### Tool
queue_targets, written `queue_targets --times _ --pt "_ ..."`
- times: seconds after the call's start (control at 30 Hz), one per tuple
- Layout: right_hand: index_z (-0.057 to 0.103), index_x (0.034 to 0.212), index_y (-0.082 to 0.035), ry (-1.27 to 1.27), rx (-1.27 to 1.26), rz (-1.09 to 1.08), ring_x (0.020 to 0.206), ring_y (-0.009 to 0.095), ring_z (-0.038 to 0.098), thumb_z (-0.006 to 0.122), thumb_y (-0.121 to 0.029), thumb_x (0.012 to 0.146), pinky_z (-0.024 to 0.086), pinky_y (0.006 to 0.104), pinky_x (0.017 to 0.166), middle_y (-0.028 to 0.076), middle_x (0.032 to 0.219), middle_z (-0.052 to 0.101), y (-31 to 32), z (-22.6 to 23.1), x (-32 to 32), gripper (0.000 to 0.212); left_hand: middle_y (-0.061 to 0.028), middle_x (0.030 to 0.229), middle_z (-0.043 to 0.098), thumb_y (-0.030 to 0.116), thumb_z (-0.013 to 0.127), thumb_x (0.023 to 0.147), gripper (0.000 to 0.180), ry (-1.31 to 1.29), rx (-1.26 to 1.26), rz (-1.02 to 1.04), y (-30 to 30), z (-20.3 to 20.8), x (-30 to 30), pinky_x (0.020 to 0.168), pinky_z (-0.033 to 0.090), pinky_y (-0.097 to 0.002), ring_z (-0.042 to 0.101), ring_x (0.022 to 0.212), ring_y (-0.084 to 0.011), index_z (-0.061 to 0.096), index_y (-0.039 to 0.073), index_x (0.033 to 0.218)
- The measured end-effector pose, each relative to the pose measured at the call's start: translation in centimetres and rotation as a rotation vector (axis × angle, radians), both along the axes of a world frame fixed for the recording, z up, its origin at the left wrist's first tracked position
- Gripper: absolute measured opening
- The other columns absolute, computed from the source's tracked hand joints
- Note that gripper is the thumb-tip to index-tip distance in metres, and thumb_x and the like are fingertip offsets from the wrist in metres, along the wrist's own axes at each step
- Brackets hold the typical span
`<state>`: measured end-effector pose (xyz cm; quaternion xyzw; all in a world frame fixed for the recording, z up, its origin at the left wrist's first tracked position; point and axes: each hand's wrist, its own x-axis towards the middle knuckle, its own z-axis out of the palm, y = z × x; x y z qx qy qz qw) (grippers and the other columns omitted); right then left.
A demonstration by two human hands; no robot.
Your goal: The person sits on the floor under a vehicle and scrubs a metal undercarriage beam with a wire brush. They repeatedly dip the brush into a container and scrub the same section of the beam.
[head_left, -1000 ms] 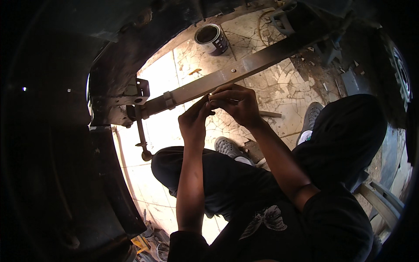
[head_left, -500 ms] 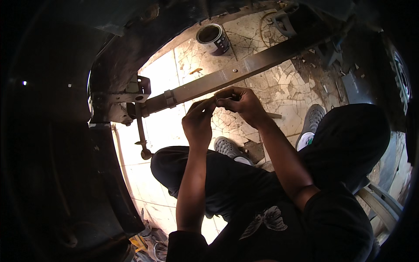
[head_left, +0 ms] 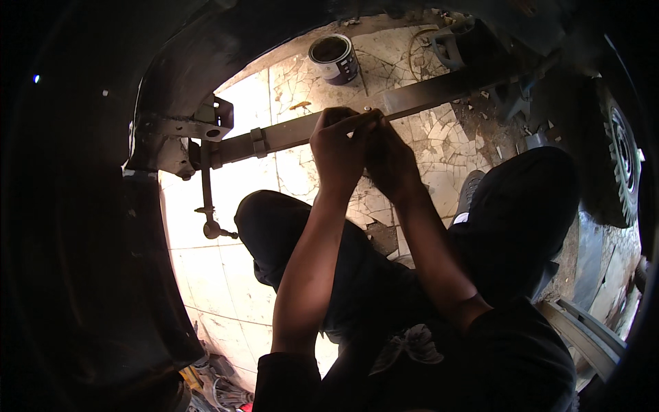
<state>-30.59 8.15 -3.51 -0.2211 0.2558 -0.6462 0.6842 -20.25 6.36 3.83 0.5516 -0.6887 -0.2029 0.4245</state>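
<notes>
Both hands meet just in front of a long flat metal bar (head_left: 295, 132), close to a small bright bolt head (head_left: 367, 108) on its upper face. The fingers of my left hand (head_left: 338, 154) are bent and drawn together toward the right hand. Deep shadow covers much of my right hand (head_left: 391, 159), whose fingers curl in against the left fingertips. Whatever lies between them is hidden or too small to make out. Farther left, a metal clip (head_left: 258, 142) wraps the bar, and a rod with a ball-shaped end (head_left: 211, 226) hangs below the bar's bracket (head_left: 214, 123).
An open paint can (head_left: 334, 60) stands on the cracked tile floor (head_left: 302, 172) beyond the bar. Dark vehicle bodywork surrounds me at left and above. A toothed wheel (head_left: 621, 165) is at far right, pale rails (head_left: 580, 336) below it. Assorted scraps (head_left: 213, 391) lie lower left.
Both hands have moved up and right, from in front of the bar to beside its bolt head. The view has shifted, bringing more of the wheel into sight.
</notes>
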Motion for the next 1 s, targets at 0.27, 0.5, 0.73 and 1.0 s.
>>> queue_targets --times 0.27,0.5,0.73,1.0 --pt "0.074 0.115 0.000 0.571 0.056 -0.337 0.089 0.015 0.076 0.076 -0.011 0.101 0.060 0.0277 0.079 0.008 0.100 0.078 -3.6 -0.9 -5.2 0.018 -0.0117 0.115 0.072 0.019 0.083 0.091 0.028 -0.252 -0.033 -0.003 0.4 -1.2 0.7 0.092 0.057 -0.0407 0.071 0.104 -0.0313 0.081 0.011 0.118" --pt "0.079 0.111 -0.003 1.042 0.098 -0.159 0.087 0.014 0.079 0.079 -0.012 0.098 0.063 0.0285 0.079 0.008 0.094 0.082 -5.4 -1.2 -5.0 0.016 -0.0173 0.118 0.074 0.020 0.079 0.095 0.033 -0.393 0.389 -0.016 5.2 -0.6 7.1 0.094 0.057 -0.0428 0.071 0.108 -0.0361 0.076 0.006 0.125" --pt "0.082 0.106 -0.008 1.594 -0.391 0.253 0.092 0.025 0.079 0.083 -0.014 0.090 0.061 0.0347 0.083 0.012 0.102 0.082 -11.6 1.2 1.0 0.017 -0.0168 0.110 0.077 0.023 0.077 0.098 0.030 -0.286 0.414 0.082 5.0 -1.0 7.8 0.089 0.058 -0.0415 0.075 0.099 -0.0333 0.077 0.005 0.122" --pt "0.082 0.107 -0.004 1.550 -0.462 0.334 0.087 0.023 0.080 0.080 -0.010 0.091 0.061 0.0352 0.081 0.016 0.096 0.081 -13.2 -0.8 1.4 0.017 -0.0170 0.112 0.076 0.027 0.072 0.101 0.027 -0.113 0.413 0.192 3.7 0.0 7.9 0.091 0.058 -0.0477 0.074 0.102 -0.0366 0.078 0.006 0.116"
